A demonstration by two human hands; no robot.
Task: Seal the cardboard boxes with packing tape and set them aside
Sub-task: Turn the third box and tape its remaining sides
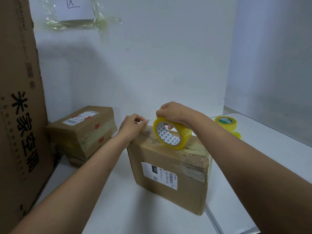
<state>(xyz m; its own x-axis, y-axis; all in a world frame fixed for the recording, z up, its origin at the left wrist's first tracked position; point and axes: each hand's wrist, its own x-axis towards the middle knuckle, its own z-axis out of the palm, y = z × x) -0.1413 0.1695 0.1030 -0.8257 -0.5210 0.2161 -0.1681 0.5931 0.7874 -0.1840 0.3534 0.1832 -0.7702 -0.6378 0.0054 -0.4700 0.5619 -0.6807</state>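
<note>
While gripped, tape roll (172, 133) atop box (170, 176)

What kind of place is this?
Probably a parcel-packing station: a brown cardboard box with a shipping label stands on a white table, with a yellow roll of packing tape on it and taped parcels nearby.

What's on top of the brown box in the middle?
A yellow tape roll stands on edge on the box, gripped by the right hand. The left hand rests on its corner, pinching the tape's end. Old tape shows beside the roll; under the roll is hidden.
</note>
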